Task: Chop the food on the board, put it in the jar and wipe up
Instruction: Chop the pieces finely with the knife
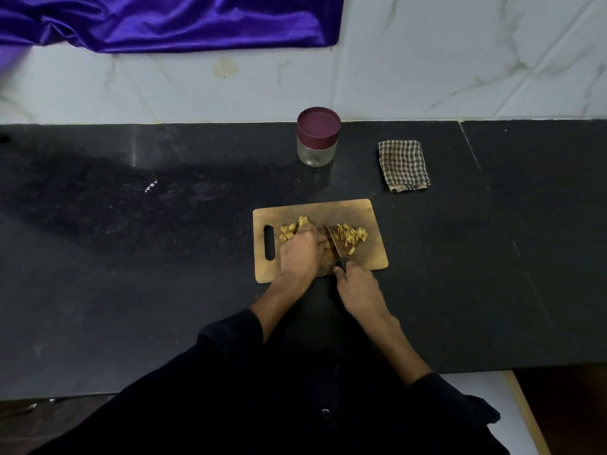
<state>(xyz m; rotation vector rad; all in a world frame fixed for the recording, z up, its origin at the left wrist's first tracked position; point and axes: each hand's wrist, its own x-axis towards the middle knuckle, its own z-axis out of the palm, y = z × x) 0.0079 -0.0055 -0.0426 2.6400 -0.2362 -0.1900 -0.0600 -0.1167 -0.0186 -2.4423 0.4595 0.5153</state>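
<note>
**While knife cuts: food on board**

L hand (303,249) has fingers curled down, pinning food pieces (349,236) on cutting board (361,211) near worktop (131,257) front edge. R hand (356,290) grips knife (336,246) handle, blade betw. 2 piles. Lidded jar (318,141) and folded cloth (404,165) sit twd. back edge, apart.

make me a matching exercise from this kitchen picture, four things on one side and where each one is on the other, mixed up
Things:
1. jar
2. checked cloth
3. knife
4. purple fabric

Places:
A. held in the right hand, blade on the cutting board
B. hanging on the wall at the top left
C. on the counter behind the board, lid on
D. folded on the counter, right of the jar

Pairs: 1-C, 2-D, 3-A, 4-B
</note>
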